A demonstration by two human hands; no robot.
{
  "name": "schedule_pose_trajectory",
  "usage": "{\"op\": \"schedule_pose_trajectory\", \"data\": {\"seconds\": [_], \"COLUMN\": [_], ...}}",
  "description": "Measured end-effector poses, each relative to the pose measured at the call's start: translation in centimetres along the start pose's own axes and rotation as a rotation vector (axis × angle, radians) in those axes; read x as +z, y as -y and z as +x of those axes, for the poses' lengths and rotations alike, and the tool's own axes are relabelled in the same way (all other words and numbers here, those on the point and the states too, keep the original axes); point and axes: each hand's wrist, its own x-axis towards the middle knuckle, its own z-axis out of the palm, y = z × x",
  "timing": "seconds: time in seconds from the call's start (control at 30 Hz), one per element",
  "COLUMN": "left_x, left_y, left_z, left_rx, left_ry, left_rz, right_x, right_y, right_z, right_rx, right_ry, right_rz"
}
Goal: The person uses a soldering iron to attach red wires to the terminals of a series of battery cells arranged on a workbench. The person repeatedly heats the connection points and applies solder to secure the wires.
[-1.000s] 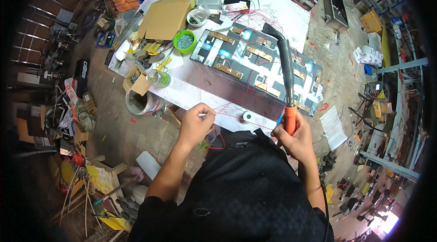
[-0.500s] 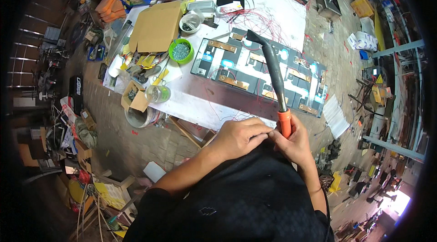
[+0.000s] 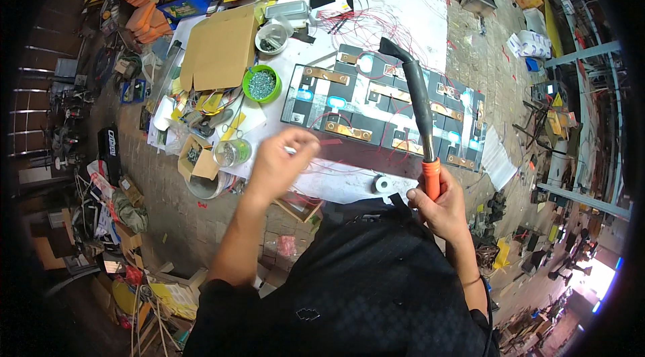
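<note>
My right hand (image 3: 443, 206) grips the orange handle of a large soldering iron (image 3: 418, 92). The iron points up and away, its dark hatchet-shaped tip above the battery pack (image 3: 292, 110), which has black blocks, copper bars and thin red wires. My left hand (image 3: 281, 163) hangs over the table's near edge, left of the pack, with its fingers curled. A small white bit shows between those fingers, too blurred to name. Between my hands, a small grey-white spool (image 3: 383, 184) stands at the near edge of the table.
On the left stand a green bowl of screws (image 3: 261, 83), a glass jar (image 3: 233, 153), a small carton (image 3: 199, 159) and a large cardboard box (image 3: 218, 48). Loose red wires (image 3: 383, 21) lie behind the pack. A black cord (image 3: 490, 303) runs beside my right arm.
My left hand has left my right hand and moved left and forward. The spool has come into sight. The soldering iron has shifted slightly right, still in my right hand.
</note>
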Motion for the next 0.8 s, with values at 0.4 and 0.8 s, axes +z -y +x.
{"op": "schedule_pose_trajectory", "data": {"seconds": [0.4, 0.8], "left_x": [-4.2, -4.3], "left_y": [2.8, 2.8], "left_z": [11.5, 13.8], "left_rx": [0.111, 0.092], "left_ry": [-0.07, -0.11], "left_rz": [0.351, 0.354], "right_x": [0.7, 1.4], "right_y": [-1.4, -1.4], "right_z": [4.4, 7.1], "right_rx": [0.124, 0.276], "right_ry": [0.14, 0.228], "right_rz": [-0.019, -0.013]}}
